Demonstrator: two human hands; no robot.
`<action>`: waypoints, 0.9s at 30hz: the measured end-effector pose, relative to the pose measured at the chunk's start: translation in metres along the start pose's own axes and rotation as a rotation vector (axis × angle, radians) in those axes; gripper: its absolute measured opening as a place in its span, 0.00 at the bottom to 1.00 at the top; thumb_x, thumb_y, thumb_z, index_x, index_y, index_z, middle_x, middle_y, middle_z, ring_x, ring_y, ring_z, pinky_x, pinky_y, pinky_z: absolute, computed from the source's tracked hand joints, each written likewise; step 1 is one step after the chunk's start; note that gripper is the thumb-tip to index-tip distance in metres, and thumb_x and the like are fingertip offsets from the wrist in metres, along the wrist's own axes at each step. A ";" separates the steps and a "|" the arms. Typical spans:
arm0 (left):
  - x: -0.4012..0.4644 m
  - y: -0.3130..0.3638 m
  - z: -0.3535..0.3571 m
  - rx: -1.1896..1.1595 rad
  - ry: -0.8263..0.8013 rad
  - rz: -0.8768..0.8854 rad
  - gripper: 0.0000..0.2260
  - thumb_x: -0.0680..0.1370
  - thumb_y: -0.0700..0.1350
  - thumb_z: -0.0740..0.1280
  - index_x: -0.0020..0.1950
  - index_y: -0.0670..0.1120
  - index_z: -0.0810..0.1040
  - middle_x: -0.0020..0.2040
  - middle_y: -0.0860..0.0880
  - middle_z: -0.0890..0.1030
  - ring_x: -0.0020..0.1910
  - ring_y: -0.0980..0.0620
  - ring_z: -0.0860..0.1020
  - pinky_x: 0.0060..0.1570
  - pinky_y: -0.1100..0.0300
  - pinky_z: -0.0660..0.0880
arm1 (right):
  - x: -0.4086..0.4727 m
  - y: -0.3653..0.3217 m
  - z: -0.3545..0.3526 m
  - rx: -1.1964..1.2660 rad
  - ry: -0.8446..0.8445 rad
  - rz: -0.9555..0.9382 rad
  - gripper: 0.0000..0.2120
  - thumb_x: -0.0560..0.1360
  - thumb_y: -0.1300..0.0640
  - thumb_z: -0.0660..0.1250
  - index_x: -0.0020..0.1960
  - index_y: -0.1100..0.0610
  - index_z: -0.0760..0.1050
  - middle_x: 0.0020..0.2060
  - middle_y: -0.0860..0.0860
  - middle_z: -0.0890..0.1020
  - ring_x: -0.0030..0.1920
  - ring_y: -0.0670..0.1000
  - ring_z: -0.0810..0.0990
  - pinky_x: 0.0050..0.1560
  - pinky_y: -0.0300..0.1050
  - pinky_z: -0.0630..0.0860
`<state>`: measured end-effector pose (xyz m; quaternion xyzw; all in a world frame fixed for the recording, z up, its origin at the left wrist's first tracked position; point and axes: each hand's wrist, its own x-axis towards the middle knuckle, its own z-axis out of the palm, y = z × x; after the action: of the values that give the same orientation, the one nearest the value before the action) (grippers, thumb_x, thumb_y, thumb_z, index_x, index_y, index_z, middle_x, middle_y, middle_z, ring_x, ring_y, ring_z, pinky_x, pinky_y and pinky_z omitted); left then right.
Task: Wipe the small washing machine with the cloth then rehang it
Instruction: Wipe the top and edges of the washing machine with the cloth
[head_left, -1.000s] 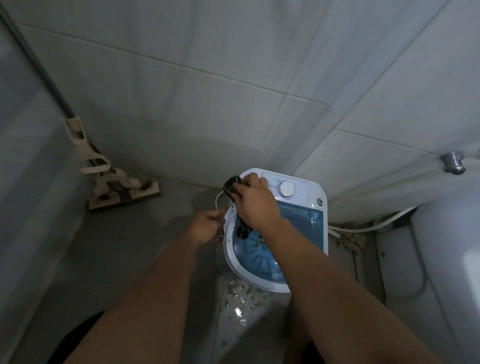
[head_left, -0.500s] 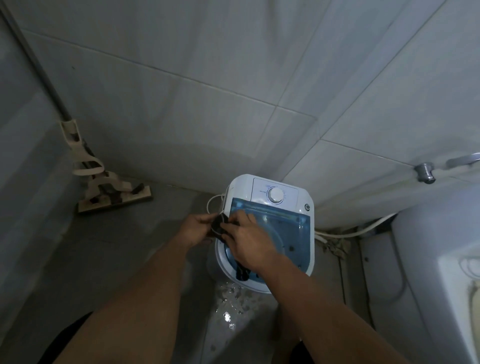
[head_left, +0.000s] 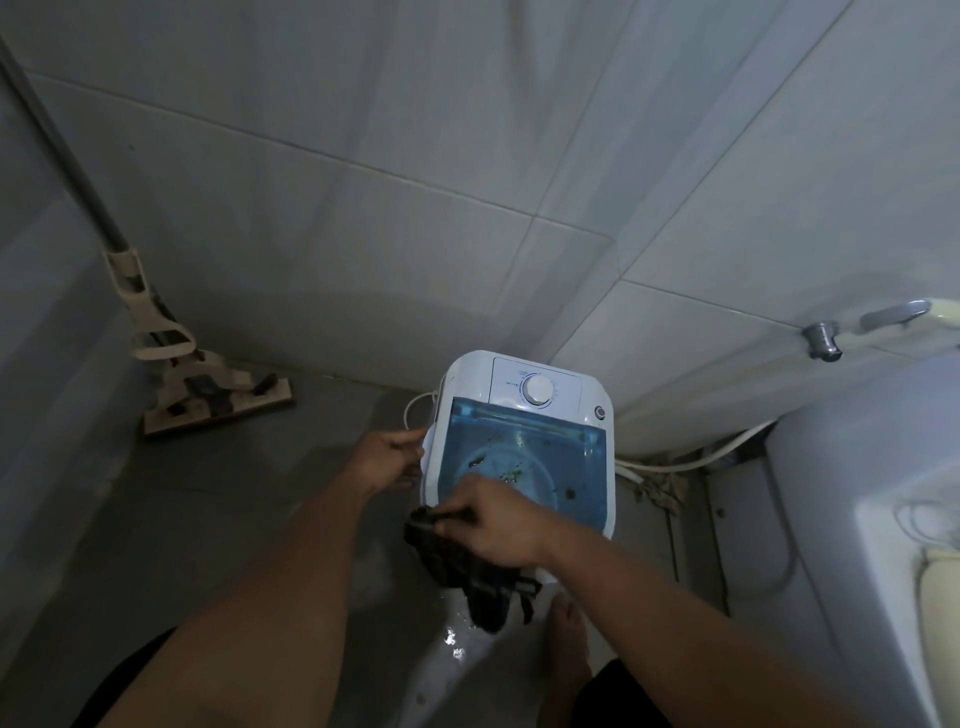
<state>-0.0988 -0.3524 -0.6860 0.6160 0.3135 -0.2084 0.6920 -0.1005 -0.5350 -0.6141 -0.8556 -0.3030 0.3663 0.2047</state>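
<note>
The small white washing machine (head_left: 540, 379) stands on the floor against the tiled wall, with a blue see-through lid and a round dial on its back panel. My right hand (head_left: 493, 522) presses a dark cloth (head_left: 467, 571) against the machine's near left corner, and the cloth's end hangs below the rim. My left hand (head_left: 389, 460) grips the machine's left side by its handle.
A mop (head_left: 208, 389) leans in the left corner, its flat head on the floor. A white hose (head_left: 696, 460) runs along the wall base to the right. A toilet (head_left: 883, 519) and a wall tap (head_left: 821, 338) are at right. The floor below the machine is wet.
My right hand has slid the cloth from the machine's back left corner along the left edge down to its near corner. My left hand has stayed on the left side.
</note>
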 end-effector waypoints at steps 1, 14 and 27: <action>0.001 0.000 0.000 -0.004 0.003 -0.004 0.16 0.80 0.37 0.64 0.66 0.48 0.79 0.48 0.40 0.81 0.42 0.47 0.77 0.40 0.59 0.80 | -0.003 -0.002 -0.014 0.216 0.016 0.065 0.11 0.81 0.54 0.68 0.62 0.54 0.83 0.52 0.50 0.84 0.50 0.45 0.82 0.56 0.38 0.76; 0.009 -0.005 -0.001 -0.026 -0.014 0.000 0.16 0.79 0.36 0.65 0.66 0.48 0.79 0.47 0.40 0.82 0.45 0.45 0.77 0.39 0.61 0.79 | -0.023 0.045 -0.035 2.128 0.202 0.088 0.26 0.79 0.56 0.72 0.73 0.65 0.71 0.68 0.66 0.76 0.67 0.66 0.77 0.61 0.62 0.81; 0.006 -0.003 0.000 0.007 0.005 0.015 0.16 0.80 0.37 0.64 0.65 0.49 0.79 0.47 0.41 0.84 0.44 0.47 0.80 0.35 0.65 0.81 | 0.052 0.051 -0.024 -0.318 0.748 0.296 0.22 0.83 0.42 0.61 0.75 0.46 0.71 0.59 0.56 0.74 0.60 0.58 0.72 0.50 0.56 0.81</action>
<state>-0.0965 -0.3524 -0.6920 0.6212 0.3099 -0.2030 0.6905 -0.0351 -0.5407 -0.6543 -0.9846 -0.1345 0.0051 0.1112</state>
